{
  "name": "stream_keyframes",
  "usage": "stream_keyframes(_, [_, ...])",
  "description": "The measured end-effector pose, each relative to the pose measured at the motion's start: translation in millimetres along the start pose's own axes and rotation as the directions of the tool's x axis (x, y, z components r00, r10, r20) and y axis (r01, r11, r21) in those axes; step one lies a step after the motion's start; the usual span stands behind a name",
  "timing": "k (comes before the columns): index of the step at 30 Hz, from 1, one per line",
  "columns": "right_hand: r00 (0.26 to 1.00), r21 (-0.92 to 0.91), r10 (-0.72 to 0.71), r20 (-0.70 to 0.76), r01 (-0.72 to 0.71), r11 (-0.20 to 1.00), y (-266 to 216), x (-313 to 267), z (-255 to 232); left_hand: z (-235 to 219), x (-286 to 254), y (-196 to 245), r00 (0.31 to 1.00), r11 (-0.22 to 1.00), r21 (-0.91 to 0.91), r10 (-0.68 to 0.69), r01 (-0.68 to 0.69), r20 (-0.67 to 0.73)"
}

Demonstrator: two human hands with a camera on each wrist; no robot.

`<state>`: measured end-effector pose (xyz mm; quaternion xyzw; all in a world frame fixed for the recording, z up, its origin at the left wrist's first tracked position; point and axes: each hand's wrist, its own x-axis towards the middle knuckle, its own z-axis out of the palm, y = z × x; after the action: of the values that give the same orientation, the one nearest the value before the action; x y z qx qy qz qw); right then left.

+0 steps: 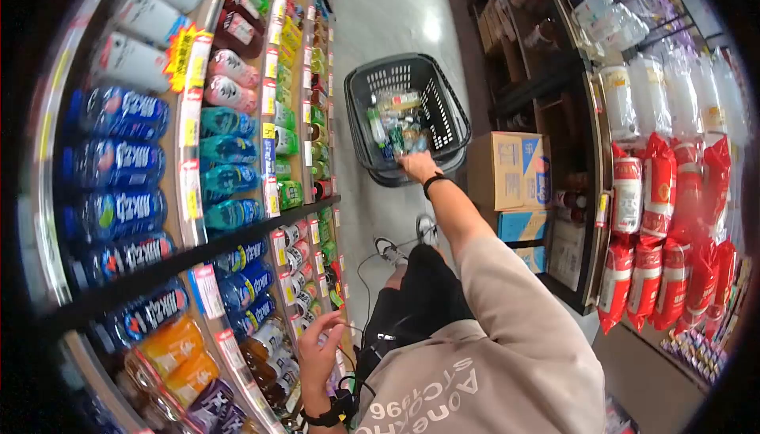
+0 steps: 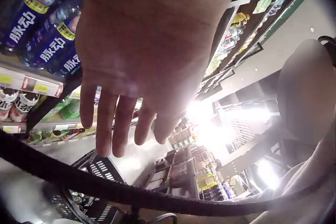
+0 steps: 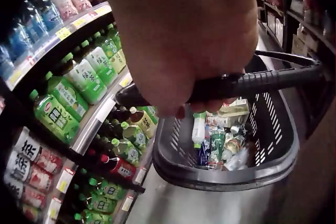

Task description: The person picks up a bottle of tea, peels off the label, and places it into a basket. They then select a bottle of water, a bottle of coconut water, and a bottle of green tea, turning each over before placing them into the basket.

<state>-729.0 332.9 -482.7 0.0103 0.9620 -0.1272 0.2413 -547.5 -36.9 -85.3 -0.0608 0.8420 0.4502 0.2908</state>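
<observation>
1. Supermarket aisle, grey floor [image 1: 396, 6] running up the middle of the head view; drink shelves [image 1: 198, 256] fill the left side, boxes and red snack bags [image 1: 673, 220] the right.
2. Right hand [image 1: 418, 166], centre of the head view, arm stretched forward, is at the near rim of the dark plastic basket [image 1: 455, 117]. In the right wrist view its fingers are curled round the black handle [image 3: 273, 79], so it holds the basket by that bar.
3. Left hand [image 1: 317, 347], lower centre of the head view, is beside the bottom shelf's brown-drink bottles [image 1: 265, 347]. Fingers [image 2: 107, 124] straight and relaxed in the left wrist view, holding nothing; can't tell whether it touches a bottle.
4. Judgement on handling: grip looks off-centre on the handle, so the basket may tilt. Centre the hand on the bar, keep the basket level and clear of the shelf edge at left.
5. Basket contents, bottom of the tub: a white bottle with green cap [image 3: 198, 128], some green-labelled packs [image 3: 216, 142], a flat pale packet [image 3: 233, 112], clear-wrapped items. The rest is too small to identify. Only the bottom layer is covered.
6. Shelf stock, left side: blue-label bottles [image 1: 119, 161] on the upper rows, green tea bottles [image 3: 86, 79] mid-level, orange bottles [image 1: 170, 347] at lower left.
7. Cardboard box [image 1: 507, 169] sits on the floor just right of the basket.
</observation>
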Motion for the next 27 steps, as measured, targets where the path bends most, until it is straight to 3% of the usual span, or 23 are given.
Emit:
stream_keyframes(5, [0.979, -0.101, -0.072, 0.19, 0.092, 0.991, -24, -55, 19, 28, -44, -29, 0.996, 0.991, -0.11, -0.076, 0.07, -0.051])
stream_keyframes(7, [0.974, -0.034, -0.138, 0.181, 0.147, 0.989, -14, -77, 37, 40, -63, -29, 0.994, 0.996, -0.067, -0.066, 0.06, -0.082])
stream_keyframes(8, [0.979, -0.033, -0.186, 0.079, 0.189, 0.981, -11, -89, 46, 47, -70, -29, 0.994, 0.995, -0.085, -0.066, 0.059, -0.087])
stream_keyframes(9, [0.977, -0.009, -0.203, 0.065, 0.204, 0.979, -9, -102, 53, 53, -78, -27, 0.994, 0.994, -0.092, -0.06, 0.051, -0.094])
stream_keyframes(10, [0.976, 0.014, -0.213, 0.043, 0.212, 0.977, -9, -112, 58, 63, -88, -44, 0.992, 0.983, -0.159, -0.103, 0.09, -0.073])
stream_keyframes(14, [0.977, 0.105, -0.214, 0.002, 0.213, 0.971, -13, -152, 64, 82, -112, -33, 0.996, 0.995, -0.076, -0.066, 0.061, -0.065])
stream_keyframes(18, [0.969, 0.183, -0.243, -0.045, 0.247, 0.951, -24, -182, 61, 94, -128, -27, 0.994, 0.992, -0.103, -0.077, 0.068, -0.078])
stream_keyframes(25, [0.996, 0.321, -0.085, -0.025, 0.088, 0.943, -54, -225, 71, 104, -142, -18, 0.997, 0.996, -0.06, -0.071, 0.069, -0.034])
stream_keyframes(27, [0.998, 0.339, -0.059, -0.016, 0.061, 0.939, -59, -239, 80, 108, -149, -23, 0.999, 1.0, -0.012, -0.004, 0.003, -0.047])
